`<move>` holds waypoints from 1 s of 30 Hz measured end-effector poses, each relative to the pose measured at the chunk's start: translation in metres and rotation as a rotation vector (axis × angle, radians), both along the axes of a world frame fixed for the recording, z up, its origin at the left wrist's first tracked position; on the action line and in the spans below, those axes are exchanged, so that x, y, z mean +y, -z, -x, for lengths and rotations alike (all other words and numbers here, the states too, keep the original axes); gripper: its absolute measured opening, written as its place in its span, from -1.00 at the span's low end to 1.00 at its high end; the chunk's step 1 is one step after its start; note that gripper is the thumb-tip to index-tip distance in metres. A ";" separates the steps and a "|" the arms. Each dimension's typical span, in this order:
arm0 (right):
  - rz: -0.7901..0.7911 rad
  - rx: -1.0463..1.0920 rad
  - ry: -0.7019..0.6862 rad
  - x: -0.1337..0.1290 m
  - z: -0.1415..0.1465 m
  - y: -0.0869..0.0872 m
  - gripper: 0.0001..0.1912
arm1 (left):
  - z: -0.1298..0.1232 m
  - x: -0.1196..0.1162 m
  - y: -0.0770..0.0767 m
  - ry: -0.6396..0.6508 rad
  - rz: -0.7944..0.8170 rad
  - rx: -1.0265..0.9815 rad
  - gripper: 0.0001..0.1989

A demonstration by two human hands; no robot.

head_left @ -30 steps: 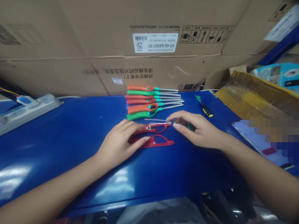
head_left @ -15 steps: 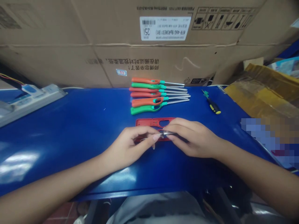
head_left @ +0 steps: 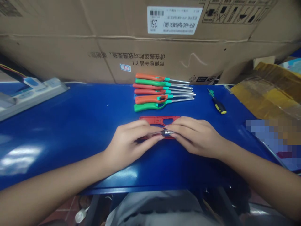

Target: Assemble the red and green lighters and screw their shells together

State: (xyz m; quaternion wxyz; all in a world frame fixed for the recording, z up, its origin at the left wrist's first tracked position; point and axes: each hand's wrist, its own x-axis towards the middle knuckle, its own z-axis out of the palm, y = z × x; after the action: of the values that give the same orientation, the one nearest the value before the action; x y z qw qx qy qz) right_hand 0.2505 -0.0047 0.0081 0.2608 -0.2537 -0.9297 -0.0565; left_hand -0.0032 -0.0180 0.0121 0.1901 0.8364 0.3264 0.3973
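Note:
Both hands meet over two red plastic casing halves near the middle of the blue table. My left hand [head_left: 131, 141] is closed, its thumb and fingers pinching the left end of a small dark and silvery metal part [head_left: 167, 132]. The right end of that part is between the thumb and fingers of my right hand [head_left: 195, 135]. Behind the hands lies one red casing half [head_left: 150, 120], its hollow side up. The other half is mostly hidden beneath the fingers. Several orange, green and red lighters [head_left: 150, 99] with metal tubes lie in a stack farther back.
A large cardboard box [head_left: 70, 56] stands along the table's back edge. A white power strip [head_left: 35, 97] is at the left. A black and yellow screwdriver [head_left: 219, 106] lies right of the lighters, and a taped brown package [head_left: 270, 91] is at the right.
My left fingers have closed in around the metal part, and the thin piece that hung below them no longer shows. The view has shifted slightly. My right hand keeps its pinch.

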 end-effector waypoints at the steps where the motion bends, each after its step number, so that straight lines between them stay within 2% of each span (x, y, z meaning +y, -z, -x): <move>1: -0.011 -0.001 0.002 -0.001 0.001 -0.001 -0.78 | 0.000 0.000 0.000 0.001 -0.017 0.000 -0.86; 7: -0.035 -0.039 0.000 -0.003 0.004 -0.004 -0.79 | -0.001 0.000 0.002 0.035 -0.050 0.027 -0.87; 12: -0.049 -0.011 -0.046 -0.004 0.007 -0.004 -0.81 | 0.000 0.004 0.006 0.092 -0.180 0.003 -0.85; 17: -0.044 -0.023 -0.033 -0.006 0.007 -0.005 -0.80 | 0.003 0.006 0.008 0.105 -0.281 0.058 -0.78; 22: -0.115 -0.061 -0.041 -0.008 0.007 -0.003 -0.80 | 0.005 0.007 0.012 0.135 -0.366 0.095 -0.76; 25: -0.139 -0.078 -0.029 -0.008 0.008 -0.002 -0.80 | 0.003 0.006 0.011 0.140 -0.328 0.095 -0.80; 30: -0.092 -0.096 -0.021 -0.008 0.007 -0.003 -0.71 | -0.003 0.002 0.001 0.092 -0.096 0.021 -0.95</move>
State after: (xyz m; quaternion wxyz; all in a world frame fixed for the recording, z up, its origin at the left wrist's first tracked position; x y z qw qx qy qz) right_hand 0.2437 -0.0127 0.0112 0.2281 -0.2286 -0.9402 -0.1086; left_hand -0.0003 -0.0161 0.0110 0.1645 0.8626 0.2703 0.3947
